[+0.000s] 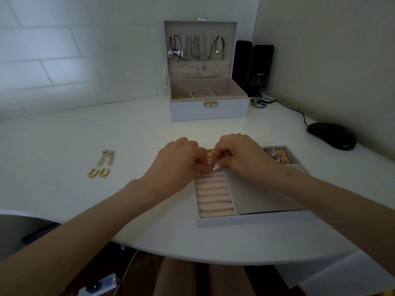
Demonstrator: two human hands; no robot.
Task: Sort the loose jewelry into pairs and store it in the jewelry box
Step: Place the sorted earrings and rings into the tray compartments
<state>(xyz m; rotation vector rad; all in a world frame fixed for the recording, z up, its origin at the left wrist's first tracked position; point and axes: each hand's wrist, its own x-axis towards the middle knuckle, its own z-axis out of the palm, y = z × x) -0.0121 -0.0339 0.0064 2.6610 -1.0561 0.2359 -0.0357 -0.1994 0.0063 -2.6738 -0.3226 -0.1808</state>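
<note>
Fingertips of your left grip [177, 159] and right grip [241, 157] meet over the far end of the tray's [245, 222] pink ring rolls [213, 195], both pinching a small gold piece [208, 168]. Gold hoops [98, 173] and a dangly pair [106, 158] lie on the table [139, 135] to your left. The jewelry box [209, 111] stands open behind.

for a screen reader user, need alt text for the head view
The left hand and right hand pinch small jewelry over the ring rolls of a tray on a white desk. Gold hoops and dangly earrings lie left; the open jewelry box stands behind.
</note>
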